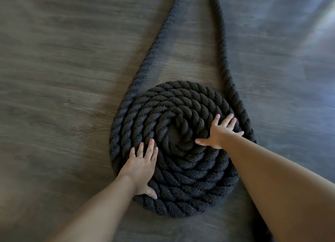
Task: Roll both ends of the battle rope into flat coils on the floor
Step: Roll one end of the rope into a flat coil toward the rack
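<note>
A thick black twisted battle rope lies wound into a flat coil (181, 104) of several turns on the floor, in the middle of the head view. My left hand (142, 167) rests flat on the coil's near-left turns, fingers spread. My right hand (218, 131) presses flat on the coil's right side, fingers spread, thumb pointing toward the centre. Two straight strands run away from the coil to the top of the frame: one strand (159, 40) from the coil's left side, another strand (222, 33) along its right side. The rope's end is hidden in the coil's centre.
The dark wood-plank floor (63, 96) spreads on all sides of the coil. Pale light reflections lie on the floor at the upper right (299, 15). A bit of dark rope shows at the bottom right edge behind my right forearm.
</note>
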The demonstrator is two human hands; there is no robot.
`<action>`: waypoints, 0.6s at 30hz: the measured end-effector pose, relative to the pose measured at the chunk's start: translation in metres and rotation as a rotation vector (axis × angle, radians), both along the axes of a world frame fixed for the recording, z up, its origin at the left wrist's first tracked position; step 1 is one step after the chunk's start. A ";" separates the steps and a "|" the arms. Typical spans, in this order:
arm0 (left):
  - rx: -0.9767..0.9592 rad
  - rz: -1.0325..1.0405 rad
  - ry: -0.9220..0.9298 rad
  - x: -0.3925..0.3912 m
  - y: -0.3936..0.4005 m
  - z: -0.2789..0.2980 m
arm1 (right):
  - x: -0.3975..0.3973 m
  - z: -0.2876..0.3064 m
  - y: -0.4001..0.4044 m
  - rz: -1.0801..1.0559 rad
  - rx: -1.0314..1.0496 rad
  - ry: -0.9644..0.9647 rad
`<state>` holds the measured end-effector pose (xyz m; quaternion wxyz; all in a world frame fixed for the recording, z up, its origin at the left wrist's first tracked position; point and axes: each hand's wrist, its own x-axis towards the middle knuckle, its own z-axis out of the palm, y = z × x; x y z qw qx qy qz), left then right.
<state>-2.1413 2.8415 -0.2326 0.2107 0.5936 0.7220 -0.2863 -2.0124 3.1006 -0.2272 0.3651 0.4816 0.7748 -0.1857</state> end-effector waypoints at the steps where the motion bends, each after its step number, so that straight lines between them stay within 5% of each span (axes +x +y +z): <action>1: 0.002 0.009 0.001 0.002 0.003 0.000 | -0.002 0.000 0.006 0.012 -0.003 -0.004; 11: -0.202 0.208 -0.047 0.040 0.046 0.021 | -0.008 0.002 0.034 0.083 -0.013 0.012; 18: -0.185 -0.158 0.068 -0.003 0.046 0.029 | -0.015 0.002 0.039 0.090 -0.001 -0.010</action>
